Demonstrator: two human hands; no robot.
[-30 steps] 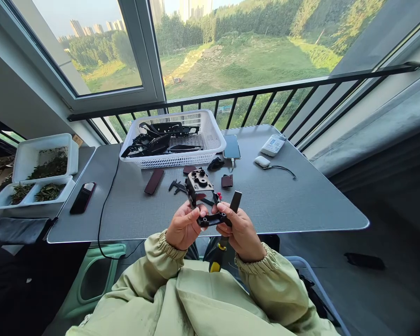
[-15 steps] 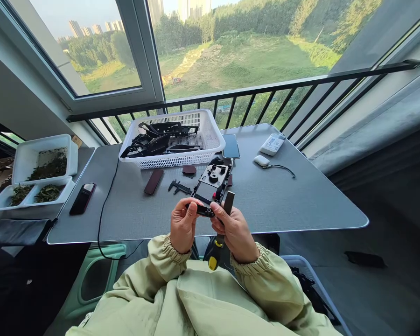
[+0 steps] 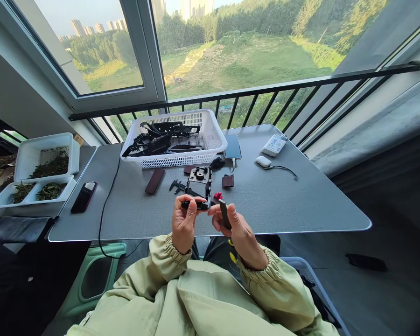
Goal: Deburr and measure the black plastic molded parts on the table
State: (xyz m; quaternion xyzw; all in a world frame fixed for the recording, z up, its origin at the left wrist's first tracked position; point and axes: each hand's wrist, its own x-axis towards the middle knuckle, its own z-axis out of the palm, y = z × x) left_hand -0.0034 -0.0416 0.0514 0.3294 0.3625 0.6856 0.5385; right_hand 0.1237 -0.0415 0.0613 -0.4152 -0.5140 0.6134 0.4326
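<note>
My left hand (image 3: pixel 184 224) is shut on a black plastic housing (image 3: pixel 199 189), pinching its lower bar between thumb and fingers. The housing stands up above the hand, with round sockets on its face. My right hand (image 3: pixel 237 227) grips a screwdriver-like tool with a flat dark blade (image 3: pixel 225 214), and its yellow-and-black handle (image 3: pixel 233 252) shows dimly below the hand. That hand is a little apart from the housing. A small red part (image 3: pixel 217 196) lies on the table just beyond the blade. Steel calipers (image 3: pixel 177 186) lie left of the housing.
On the grey table (image 3: pixel 287 200) stand a white basket of black parts (image 3: pixel 170 161), a phone (image 3: pixel 233 146) and a white power unit (image 3: pixel 274 145). Trays of green leaves (image 3: pixel 45 161) sit to the left. Dark strips (image 3: pixel 155 181) lie near the basket. A railing runs behind the table.
My right hand has moved away from the housing, and the blade now tilts toward it. The housing has swung lower and more upright in my left hand, uncovering the small red part.
</note>
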